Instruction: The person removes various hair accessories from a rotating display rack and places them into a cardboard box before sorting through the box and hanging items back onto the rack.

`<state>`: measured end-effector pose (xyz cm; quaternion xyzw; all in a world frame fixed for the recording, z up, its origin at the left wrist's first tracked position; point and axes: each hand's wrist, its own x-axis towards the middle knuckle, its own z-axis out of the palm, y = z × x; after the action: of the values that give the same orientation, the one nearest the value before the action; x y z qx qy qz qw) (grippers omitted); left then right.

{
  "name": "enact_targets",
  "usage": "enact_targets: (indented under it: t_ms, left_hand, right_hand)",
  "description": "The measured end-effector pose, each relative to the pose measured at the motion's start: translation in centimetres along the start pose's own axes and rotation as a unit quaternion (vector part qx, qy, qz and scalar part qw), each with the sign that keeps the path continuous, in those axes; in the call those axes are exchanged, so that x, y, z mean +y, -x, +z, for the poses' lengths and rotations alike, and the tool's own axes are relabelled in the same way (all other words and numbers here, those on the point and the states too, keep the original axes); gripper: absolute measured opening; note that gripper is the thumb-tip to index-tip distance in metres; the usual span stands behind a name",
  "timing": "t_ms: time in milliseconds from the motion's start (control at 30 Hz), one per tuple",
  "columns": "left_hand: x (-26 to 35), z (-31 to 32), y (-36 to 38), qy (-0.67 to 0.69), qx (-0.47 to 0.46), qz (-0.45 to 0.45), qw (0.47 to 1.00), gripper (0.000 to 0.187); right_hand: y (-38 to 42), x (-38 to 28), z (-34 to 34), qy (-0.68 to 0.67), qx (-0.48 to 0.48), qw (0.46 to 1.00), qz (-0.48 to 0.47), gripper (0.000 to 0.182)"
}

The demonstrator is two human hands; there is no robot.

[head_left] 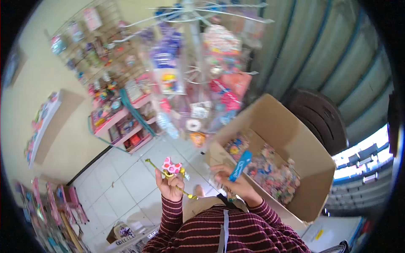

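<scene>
My left hand [171, 186] is raised over the floor, its fingers closed around a small trinket. The trinket has a pink bow with darker dots [171, 165] and gold-coloured parts. A thin green-yellow strand [151, 162] sticks out on both sides of that hand, with a yellow bead at its lower end. My right hand [238, 189] is beside the box wall, gripping a flat blue strip with white markings [241, 165]. What lies inside its palm is hidden, and its fingers are slightly blurred.
An open cardboard box [310, 154] on the right holds many small wrapped items [276, 177]. Ahead is a white hanging rack [192, 14] with bagged goods. A pink shelf unit [122, 122], a wall shelf [48, 120] and a dark brown chair back [318, 116] surround the tiled floor [126, 181].
</scene>
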<state>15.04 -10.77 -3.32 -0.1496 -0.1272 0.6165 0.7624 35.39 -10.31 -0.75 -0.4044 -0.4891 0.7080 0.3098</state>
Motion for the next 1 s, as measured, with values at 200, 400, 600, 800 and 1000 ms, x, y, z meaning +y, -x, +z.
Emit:
enact_targets:
  t_ms: [200, 400, 600, 800, 1000]
  left_hand:
    - [8.9, 0.0, 3.8, 0.018, -0.051, 0.192, 0.98, 0.008]
    - [14.4, 1.5, 6.5, 0.045, -0.047, 0.249, 0.966, 0.012]
    - [18.5, 1.3, 6.7, -0.003, -0.035, 0.332, 0.943, 0.026]
    - [24.2, 1.7, 3.7, -0.015, 0.02, 0.37, 0.929, 0.023]
    - [35.4, 5.3, -2.6, -0.038, 0.05, 0.365, 0.929, 0.025]
  right_hand:
    - [-9.5, 5.8, 6.4, 0.164, -0.079, 0.959, -0.218, 0.018]
    - [-14.7, 0.6, 11.4, 0.214, -0.098, 0.971, 0.027, 0.033]
    - [-24.6, 0.3, 14.8, 0.119, -0.01, 0.968, -0.221, 0.026]
    - [-35.3, -3.6, 18.8, 0.077, 0.075, 0.942, -0.317, 0.021]
    - [-47.5, -6.2, 20.5, 0.042, 0.096, 0.931, -0.351, 0.018]
